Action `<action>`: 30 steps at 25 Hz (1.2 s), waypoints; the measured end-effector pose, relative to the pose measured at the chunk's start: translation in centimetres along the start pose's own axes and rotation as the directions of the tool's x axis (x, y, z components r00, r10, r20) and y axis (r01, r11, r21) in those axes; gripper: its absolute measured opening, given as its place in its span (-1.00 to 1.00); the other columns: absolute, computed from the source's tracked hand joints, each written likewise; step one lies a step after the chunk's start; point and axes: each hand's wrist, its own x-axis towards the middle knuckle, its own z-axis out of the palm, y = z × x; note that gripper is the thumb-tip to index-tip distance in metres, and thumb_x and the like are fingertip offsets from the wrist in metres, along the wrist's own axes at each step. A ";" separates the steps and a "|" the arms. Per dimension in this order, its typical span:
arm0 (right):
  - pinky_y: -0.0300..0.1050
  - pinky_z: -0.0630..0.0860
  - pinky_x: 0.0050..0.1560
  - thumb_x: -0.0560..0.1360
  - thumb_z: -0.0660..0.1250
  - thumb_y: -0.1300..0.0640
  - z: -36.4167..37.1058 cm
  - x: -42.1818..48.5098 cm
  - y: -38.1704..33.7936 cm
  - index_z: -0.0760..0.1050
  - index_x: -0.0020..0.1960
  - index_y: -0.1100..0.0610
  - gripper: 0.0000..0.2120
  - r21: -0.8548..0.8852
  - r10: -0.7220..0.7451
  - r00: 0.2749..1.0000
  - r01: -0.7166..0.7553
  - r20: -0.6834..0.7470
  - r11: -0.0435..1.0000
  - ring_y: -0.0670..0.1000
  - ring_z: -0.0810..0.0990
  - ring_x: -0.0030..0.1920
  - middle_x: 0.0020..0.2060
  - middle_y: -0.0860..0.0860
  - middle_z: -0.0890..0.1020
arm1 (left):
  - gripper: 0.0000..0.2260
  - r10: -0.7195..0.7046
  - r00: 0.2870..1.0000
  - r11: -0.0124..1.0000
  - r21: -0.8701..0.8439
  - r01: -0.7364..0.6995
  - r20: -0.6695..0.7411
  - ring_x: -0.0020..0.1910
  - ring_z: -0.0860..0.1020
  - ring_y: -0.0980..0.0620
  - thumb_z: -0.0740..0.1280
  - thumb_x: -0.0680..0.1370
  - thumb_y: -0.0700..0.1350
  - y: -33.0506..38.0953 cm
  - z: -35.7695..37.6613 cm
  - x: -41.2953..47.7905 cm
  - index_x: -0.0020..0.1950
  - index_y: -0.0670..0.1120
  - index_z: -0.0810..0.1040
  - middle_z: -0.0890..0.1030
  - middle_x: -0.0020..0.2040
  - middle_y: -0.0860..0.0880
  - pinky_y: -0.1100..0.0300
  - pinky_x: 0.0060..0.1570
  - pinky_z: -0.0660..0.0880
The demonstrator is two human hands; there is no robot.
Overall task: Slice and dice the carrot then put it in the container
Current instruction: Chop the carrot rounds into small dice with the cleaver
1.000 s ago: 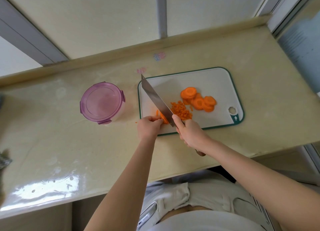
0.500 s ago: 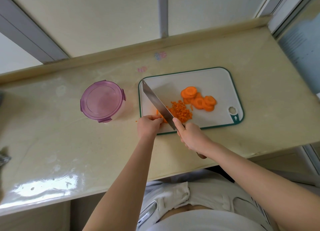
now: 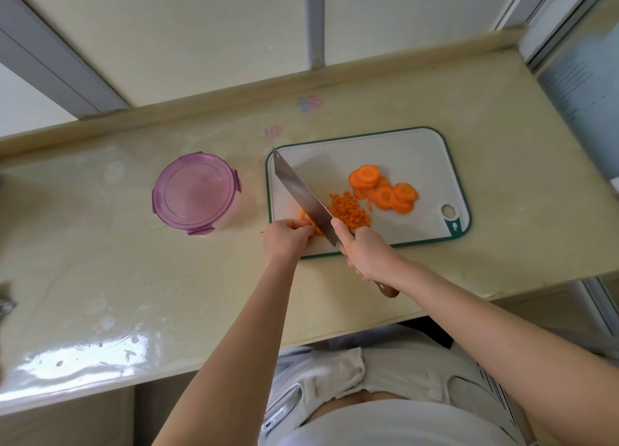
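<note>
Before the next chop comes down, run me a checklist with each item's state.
1. Right hand grips the knife handle: ok.
2. Left hand fingertips clear of the blade: cannot tell; they hold the carrot strips right beside it.
3. Cutting board flat on the counter: ok.
4. Diced pile and round slices on the board, right of the blade: ok.
5. Container open for loading: not ok; its purple lid is on.

Bare forearms reach forward from the lower frame, converging. The left hand [image 3: 286, 241], knuckles up and fingers curled, pins carrot [image 3: 316, 230] beneath its fingertips. The right hand [image 3: 366, 253] grips a knife [image 3: 301, 194] by the handle, one finger stretched against the blade.
</note>
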 end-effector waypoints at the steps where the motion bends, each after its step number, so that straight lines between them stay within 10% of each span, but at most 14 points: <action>1: -0.22 0.18 -0.55 0.59 -0.07 -0.28 0.0 0.1 -0.2 0.16 -0.40 0.08 -0.45 0.002 0.006 1.000 -0.006 0.008 1.000 -0.01 0.22 -0.59 -0.55 0.00 0.25 | -0.85 0.000 1.000 1.000 -0.001 0.000 0.003 -0.31 0.55 0.01 0.42 0.41 -0.16 0.0 0.0 0.0 -0.35 0.01 0.58 0.61 -0.33 -0.01 0.07 -0.12 0.58; 20: -0.24 0.14 -0.55 0.60 -0.03 -0.26 0.5 0.5 -0.9 0.17 -0.40 0.08 -0.46 0.200 -0.007 0.999 0.013 -0.034 0.980 -0.04 0.18 -0.61 -0.61 -0.06 0.22 | -0.90 0.053 0.998 0.995 0.083 -0.052 -0.014 -0.28 0.53 0.06 0.40 0.40 -0.10 -0.1 0.2 -0.5 -0.31 0.04 0.55 0.60 -0.29 0.07 0.18 -0.25 0.46; 30: -0.30 0.09 -0.57 0.60 0.03 -0.24 -1.6 -2.6 -0.9 0.23 -0.37 0.09 -0.49 0.413 0.006 1.000 0.000 -0.014 0.911 -0.07 0.16 -0.62 -0.63 -0.08 0.21 | -0.81 0.301 0.950 0.949 0.125 -0.291 -0.080 -0.10 0.50 0.03 0.38 0.48 -0.20 -0.5 0.6 -0.8 0.08 -0.15 0.54 0.55 0.02 -0.08 0.27 -0.09 0.39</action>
